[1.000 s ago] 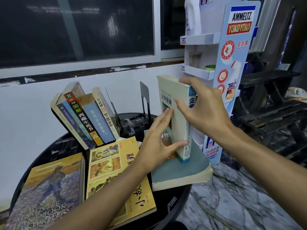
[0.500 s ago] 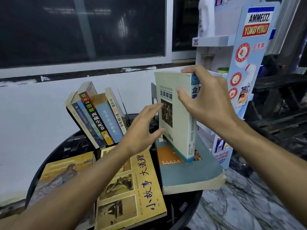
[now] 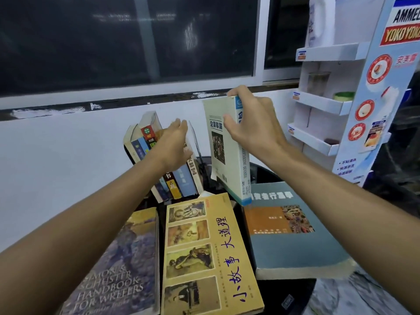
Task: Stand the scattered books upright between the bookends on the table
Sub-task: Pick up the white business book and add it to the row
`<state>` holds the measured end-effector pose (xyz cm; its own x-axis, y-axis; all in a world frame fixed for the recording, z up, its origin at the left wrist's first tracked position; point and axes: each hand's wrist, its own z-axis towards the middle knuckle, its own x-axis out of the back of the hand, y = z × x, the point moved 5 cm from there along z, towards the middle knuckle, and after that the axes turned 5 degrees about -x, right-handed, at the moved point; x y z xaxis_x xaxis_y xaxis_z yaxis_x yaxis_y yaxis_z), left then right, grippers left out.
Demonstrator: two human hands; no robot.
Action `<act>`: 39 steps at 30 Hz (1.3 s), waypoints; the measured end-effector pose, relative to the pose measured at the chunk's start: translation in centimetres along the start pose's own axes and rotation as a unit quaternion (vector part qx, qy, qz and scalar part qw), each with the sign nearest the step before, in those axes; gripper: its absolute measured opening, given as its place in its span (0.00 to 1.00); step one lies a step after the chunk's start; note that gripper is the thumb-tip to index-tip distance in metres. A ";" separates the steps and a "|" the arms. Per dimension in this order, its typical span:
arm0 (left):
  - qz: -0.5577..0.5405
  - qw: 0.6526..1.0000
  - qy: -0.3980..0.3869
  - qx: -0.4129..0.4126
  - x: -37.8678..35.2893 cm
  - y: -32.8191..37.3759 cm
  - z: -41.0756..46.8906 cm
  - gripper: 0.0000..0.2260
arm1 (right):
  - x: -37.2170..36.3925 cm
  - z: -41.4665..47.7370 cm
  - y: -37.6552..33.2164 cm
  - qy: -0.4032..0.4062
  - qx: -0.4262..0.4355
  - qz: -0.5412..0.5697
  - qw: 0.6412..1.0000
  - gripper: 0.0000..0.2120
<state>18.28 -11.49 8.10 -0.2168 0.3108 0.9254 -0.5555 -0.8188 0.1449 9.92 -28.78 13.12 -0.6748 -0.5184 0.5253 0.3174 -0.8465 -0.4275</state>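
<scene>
Dark window point(image 3: 127, 37) fills the upper left and top centre of the frame, w/ a white frame and a scuffed sill strip below it. Under that, a plain white wall point(image 3: 56, 160) runs across the left and centre. Far right: a tall white cardboard display stand point(image 3: 327, 105) w/ tiered shelves and a side panel reading "AMMELTZ YOKO YOKO". Grey marble floor point(image 3: 363, 296) shows at lower right.

Round black table point(image 3: 293, 301) sits bottom centre, mostly covered by books. Three lie flat, covers up: a "Handbook for Writers" point(image 3: 127, 264) at lower left, a yellow book point(image 3: 227, 258) just beside it in the middle, and a thick blue-grey book point(image 3: 295, 246) at right, its near corner overhanging the table edge.

Centre frame: a white book point(image 3: 227, 160) is held roughly upright, spine toward the camera. Its lower corner is at the far edge of the blue-grey book; can't tell if it touches. Left of it, a row of leaning books point(image 3: 179, 180) tilts left at the table's back. A thin dark bookend point(image 3: 196, 144) stands btwn the row and the white book.

The right hand point(image 3: 254, 123) grasps the white book's top, fingers over the top edge and thumb on the cover. The left hand point(image 3: 175, 142) is blurred, fingers extended and holding nothing, in front of the leaning row; contact unclear.
</scene>
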 end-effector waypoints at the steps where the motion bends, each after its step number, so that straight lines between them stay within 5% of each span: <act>1: 0.011 1.000 -0.008 0.006 -0.1 -0.2 0.2 0.35 | -0.8 0.4 0.2 -0.001 -0.001 -0.003 1.000 0.14; 12: 0.042 0.999 0.018 0.023 -1.1 -2.6 2.3 0.12 | -8.5 3.4 3.3 0.021 -0.016 -0.049 0.998 0.16; 39: -0.017 0.997 0.076 0.009 -1.8 -3.3 2.3 0.11 | -14.1 1.8 4.9 0.077 -0.010 0.046 0.996 0.18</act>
<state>22.40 -10.48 6.76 -0.3180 0.4061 0.8567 -0.5509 -0.8146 0.1816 22.18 -25.87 4.93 -0.7375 -0.5681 0.3652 0.3701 -0.7923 -0.4850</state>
